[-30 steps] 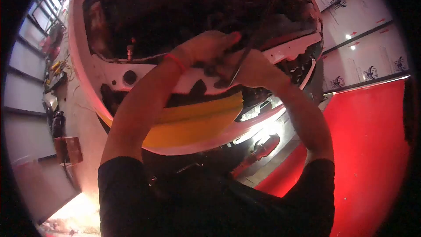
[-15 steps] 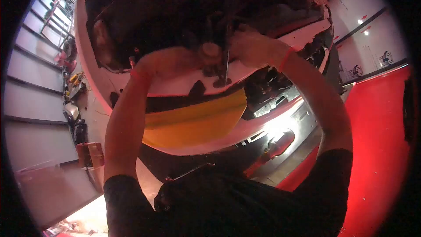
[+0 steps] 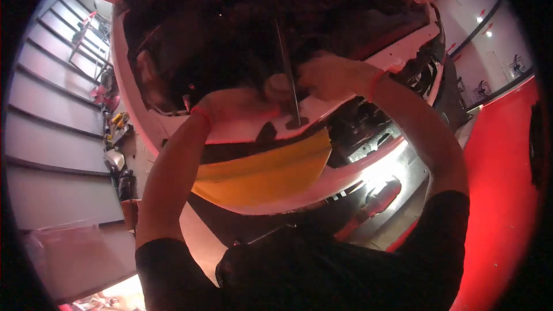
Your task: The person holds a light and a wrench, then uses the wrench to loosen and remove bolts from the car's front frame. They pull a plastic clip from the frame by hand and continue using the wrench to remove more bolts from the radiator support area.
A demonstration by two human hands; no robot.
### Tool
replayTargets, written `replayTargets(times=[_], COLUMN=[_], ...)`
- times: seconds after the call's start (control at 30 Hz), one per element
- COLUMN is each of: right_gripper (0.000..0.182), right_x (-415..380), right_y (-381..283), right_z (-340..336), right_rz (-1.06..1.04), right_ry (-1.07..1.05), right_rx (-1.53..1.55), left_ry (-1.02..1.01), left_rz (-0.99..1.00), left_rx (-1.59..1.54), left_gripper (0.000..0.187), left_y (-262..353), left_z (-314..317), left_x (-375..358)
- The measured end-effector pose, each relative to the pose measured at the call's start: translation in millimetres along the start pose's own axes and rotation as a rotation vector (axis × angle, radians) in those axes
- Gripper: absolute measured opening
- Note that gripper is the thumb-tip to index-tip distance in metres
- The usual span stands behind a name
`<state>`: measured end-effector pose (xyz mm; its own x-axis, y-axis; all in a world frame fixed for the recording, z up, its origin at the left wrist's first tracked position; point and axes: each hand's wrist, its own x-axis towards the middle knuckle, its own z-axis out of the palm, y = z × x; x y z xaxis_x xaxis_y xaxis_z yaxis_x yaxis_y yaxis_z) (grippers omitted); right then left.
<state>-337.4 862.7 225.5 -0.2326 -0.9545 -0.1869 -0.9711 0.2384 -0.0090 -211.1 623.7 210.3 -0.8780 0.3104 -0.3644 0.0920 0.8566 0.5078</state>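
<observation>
Both arms reach over the front edge of a white car body [image 3: 230, 129] into its dark engine bay. My left hand [image 3: 242, 106] is low over the front panel, just left of a pale round cap-like part [image 3: 279, 86]; its fingers are smeared by motion and shadow. Right of that part, my right hand [image 3: 331, 78] is curled closed, and whatever its fingers hold is lost in the dark. Between the hands, a thin upright rod [image 3: 285, 60] runs down to a dark latch-like piece [image 3: 297, 122] on the front panel.
A yellow panel [image 3: 265, 175] covers part of the bumper below. A bright lit work lamp [image 3: 383, 193] lies at lower right, near a metal rod-like tool [image 3: 268, 234]. A red panel [image 3: 498, 196] stands at right. Assorted items [image 3: 118, 161] line the left wall.
The view has shifted, so the car appears lower and farther right. My left hand has moved a little over the front panel, and my right hand stays beside the rod.
</observation>
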Motion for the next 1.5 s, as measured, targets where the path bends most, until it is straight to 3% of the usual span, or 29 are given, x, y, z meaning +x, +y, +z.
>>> replayTargets(times=[0.1,0.17,0.2,0.27,0.3,0.37,0.5,0.57,0.6,0.67,0.77,0.87,1.0,1.07,1.1,1.17,1.3,1.37,1.4,1.47,1.5], right_gripper=[0.032,0.030,0.030,0.036,0.036,0.041,0.042,0.034,0.034,0.028,0.030,0.030,0.035,0.031,0.031,0.037,0.041,0.038,0.038,0.036,0.036], right_x=[-10.5,-22.5,-23.9,-21.7,-22.4,-20.9,-11.6,-25.5,-25.7,-22.6,-20.3,-5.8,-7.4,-11.9,-4.7,19.1,32.8,33.5,29.6,13.2,7.4], right_y=[-2.7,-3.4,3.7,23.5,21.2,15.8,35.3,16.0,14.2,11.8,3.9,8.1,8.1,5.3,9.8,23.3,21.3,23.9,22.0,15.3,17.2], right_z=[-18.2,-22.4,-18.7,-13.5,-22.6,-52.7,-25.5,-31.3,-31.6,-31.8,-33.6,-26.7,-29.2,-36.6,-32.3,-26.2,-43.5,-36.6,-37.3,-34.3,-29.4], right_rz=[0.001,-0.050,-0.040,-0.112,-0.102,0.040,0.019,0.044,0.044,0.024,-0.049,-0.096,-0.121,-0.014,-0.015,-0.097,-0.100,-0.263,-0.270,-0.163,-0.160], right_ry=[-0.104,-0.043,-0.040,0.088,0.101,-0.192,-0.203,-0.013,-0.012,-0.007,0.011,-0.057,-0.097,-0.187,-0.183,-0.385,-0.507,-0.469,-0.472,-0.281,-0.284], right_rx=[-0.046,-0.121,-0.112,0.121,0.131,0.225,0.424,0.391,0.392,0.370,0.139,0.040,0.051,0.300,0.303,0.308,0.141,0.154,0.143,0.181,0.179], left_ry=[-0.047,-0.220,-0.231,-0.059,-0.072,0.024,0.170,0.206,0.205,0.151,0.095,0.032,0.099,0.184,0.180,0.126,0.127,-0.046,-0.033,0.202,0.202], left_rz=[0.129,-0.109,-0.106,0.100,0.100,0.142,0.121,0.355,0.355,0.063,0.028,0.112,0.094,0.490,0.488,0.284,0.386,0.117,0.117,0.541,0.545], left_rx=[-0.147,-0.242,-0.234,0.036,0.050,0.130,-0.027,0.335,0.336,-0.274,-0.434,-0.563,-0.483,0.010,0.014,-0.600,-0.616,-0.784,-0.787,-0.661,-0.663], left_gripper=[0.048,0.044,0.044,0.045,0.045,0.047,0.046,0.045,0.045,0.046,0.048,0.049,0.045,0.039,0.039,0.037,0.038,0.045,0.045,0.040,0.040], left_y=[-19.0,-22.3,-21.9,-15.4,-1.3,28.9,-0.3,-20.0,-15.5,-1.7,16.0,1.9,-18.6,-43.5,-47.3,-53.0,-52.2,-26.5,-11.2,14.0,11.6], left_z=[4.2,-2.4,-4.1,-6.6,-10.6,-15.8,-4.3,0.1,0.2,-1.5,-7.4,-5.7,-1.0,1.8,6.6,11.9,17.7,5.2,0.6,-2.4,-5.3], left_x=[10.0,11.4,8.6,-4.2,-11.1,-21.3,-19.7,-17.3,-16.7,-19.3,-26.0,-19.0,-11.7,-4.4,-6.2,-11.1,7.3,-3.6,-8.7,-16.1,-15.5])
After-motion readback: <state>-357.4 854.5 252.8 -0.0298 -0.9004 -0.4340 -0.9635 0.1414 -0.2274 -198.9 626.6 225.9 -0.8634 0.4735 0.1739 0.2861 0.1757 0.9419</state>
